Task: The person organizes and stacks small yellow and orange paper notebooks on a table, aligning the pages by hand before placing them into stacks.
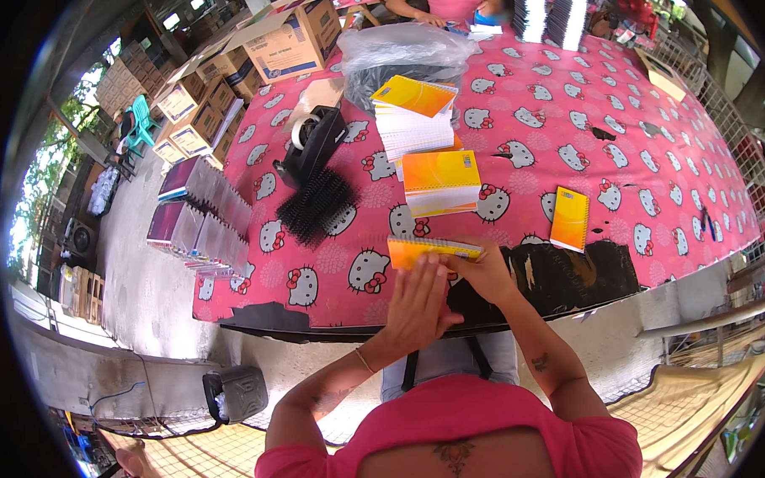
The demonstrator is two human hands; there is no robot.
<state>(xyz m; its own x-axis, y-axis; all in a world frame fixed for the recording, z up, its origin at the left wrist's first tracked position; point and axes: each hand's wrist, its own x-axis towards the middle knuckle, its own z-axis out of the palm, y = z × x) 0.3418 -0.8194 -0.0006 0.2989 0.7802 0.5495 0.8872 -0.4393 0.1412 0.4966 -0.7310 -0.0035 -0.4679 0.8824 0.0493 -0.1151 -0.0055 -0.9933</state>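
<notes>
At the near edge of the table, a small yellow-orange spiral notebook [406,252] stands tilted with its coil side up. My left hand [420,295] presses against its cover with fingers stretched flat and close together. My right hand [485,273] grips the notebook's right end, its fingertips partly hidden behind it. Just beyond lies a stack of matching notebooks [441,171]. Behind that, a fanned stack of white ruled pages [412,128] carries a tilted yellow cover [415,94]. A single yellow notebook [570,219] lies to the right of my hands.
Left of the stacks are a black tape dispenser [312,146] and a pile of black binding coils [318,206]. Purple-covered notebooks [198,220] are stacked at the left edge. Clear plastic [405,48] and cardboard boxes [287,44] stand farther back. Across the table, another person [454,0] works.
</notes>
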